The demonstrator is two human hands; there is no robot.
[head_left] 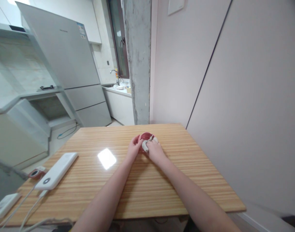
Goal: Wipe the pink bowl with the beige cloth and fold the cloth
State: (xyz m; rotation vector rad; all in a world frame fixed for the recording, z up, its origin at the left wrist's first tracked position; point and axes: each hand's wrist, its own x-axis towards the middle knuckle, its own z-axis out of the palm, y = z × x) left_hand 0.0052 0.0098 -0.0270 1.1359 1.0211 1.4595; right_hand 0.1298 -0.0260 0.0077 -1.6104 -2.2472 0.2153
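Note:
Near the far middle of the wooden table (89, 180) is a small round dark red bowl (147, 136), its rim partly covered by my hands. My left hand (135, 145) grips it at the left side, with the fingers curled round the edge. A light grey cloth (145, 146) is bunched in my right hand (154, 149), pressed against the bowl's near right side. Most of the bowl's lower part is hidden behind the hands and the cloth.
On the left of the table lie a long white power bank (57, 171) with cables, a reddish round item (36, 173) and a white power strip (4, 205). A concrete pillar (138, 64) and pale wall (246, 96) stand beyond. Farther back is a fridge (62, 54).

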